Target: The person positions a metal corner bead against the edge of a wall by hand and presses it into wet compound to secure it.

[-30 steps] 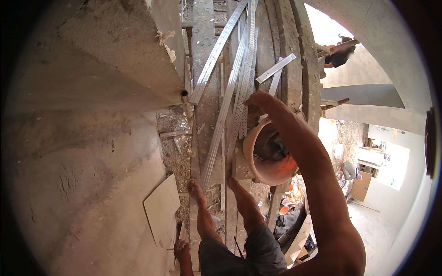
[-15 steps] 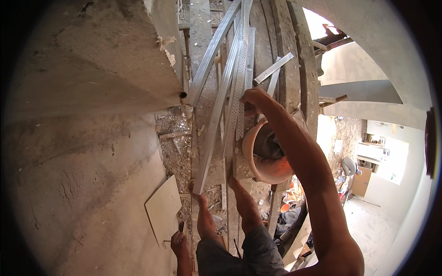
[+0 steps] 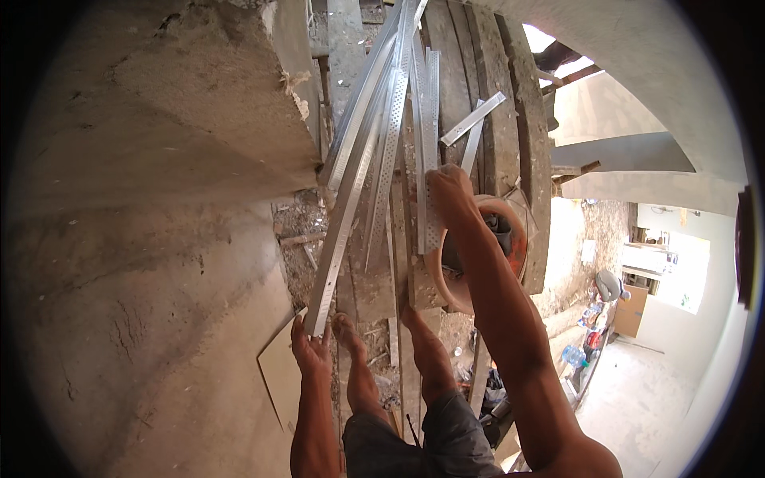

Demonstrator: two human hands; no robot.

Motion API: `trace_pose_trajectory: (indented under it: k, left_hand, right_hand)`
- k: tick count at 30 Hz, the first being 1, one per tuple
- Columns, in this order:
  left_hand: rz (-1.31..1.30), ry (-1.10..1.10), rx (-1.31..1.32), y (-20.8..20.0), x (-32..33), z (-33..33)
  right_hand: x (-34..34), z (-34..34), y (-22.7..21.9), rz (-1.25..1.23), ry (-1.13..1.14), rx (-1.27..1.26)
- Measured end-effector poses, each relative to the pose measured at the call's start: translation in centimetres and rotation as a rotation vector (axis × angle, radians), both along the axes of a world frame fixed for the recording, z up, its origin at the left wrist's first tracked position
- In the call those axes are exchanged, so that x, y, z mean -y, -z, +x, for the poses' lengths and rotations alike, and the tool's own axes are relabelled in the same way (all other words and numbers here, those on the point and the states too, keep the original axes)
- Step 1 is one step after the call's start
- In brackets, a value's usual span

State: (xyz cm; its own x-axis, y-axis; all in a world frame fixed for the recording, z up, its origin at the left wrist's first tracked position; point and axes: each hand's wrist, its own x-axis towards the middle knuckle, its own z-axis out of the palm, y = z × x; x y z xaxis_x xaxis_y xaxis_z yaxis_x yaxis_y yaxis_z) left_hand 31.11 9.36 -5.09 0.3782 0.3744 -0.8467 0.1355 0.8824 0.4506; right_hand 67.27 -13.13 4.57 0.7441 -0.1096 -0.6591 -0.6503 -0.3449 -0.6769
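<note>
Several long, silvery metal profiles lie fanned out on the wooden planks in front of me. My left hand [image 3: 311, 344] grips the near end of a long metal channel [image 3: 343, 239], its end between thumb and fingers. Further off, my right hand [image 3: 449, 188] has its fingers closed on the edge of a perforated metal strip [image 3: 429, 227], just short of that strip's near end. Under my right forearm stands an orange-rimmed bucket [image 3: 452, 288], partly hidden, with something dark inside. Two short metal offcuts [image 3: 473, 119] lie crossed beyond the right hand.
I stand barefoot on rough scaffold planks [image 3: 498, 143] with gaps over a rubble-strewn floor below. A plastered wall [image 3: 143, 319] rises close on my left. A pale flat board [image 3: 279, 370] is beside my left forearm. At lower right, a room has a water bottle [image 3: 574, 356] and clutter.
My left hand has risen from low beside the board to the channel's end, which has swung left. The perforated strip and my right hand have shifted slightly right and nearer.
</note>
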Motion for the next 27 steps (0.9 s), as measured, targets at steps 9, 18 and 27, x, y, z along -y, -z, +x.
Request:
trace_pose_trajectory:
  k: [9, 18, 27]
  left_hand:
    - [-0.001, 0.011, 0.144, 4.5, 0.4, 2.4]
    - [0.204, 0.188, 0.032, 9.3, 0.8, 2.2]
    - [0.348, 0.623, 0.088, -13.0, -2.3, 6.4]
  right_hand:
    - [1.6, -4.7, -6.3, 0.157, 0.242, 0.037]
    - [-0.5, -14.4, -8.4, 0.705, 0.375, 0.131]
    - [-6.9, -25.9, -7.8, 0.808, 0.294, 0.023]
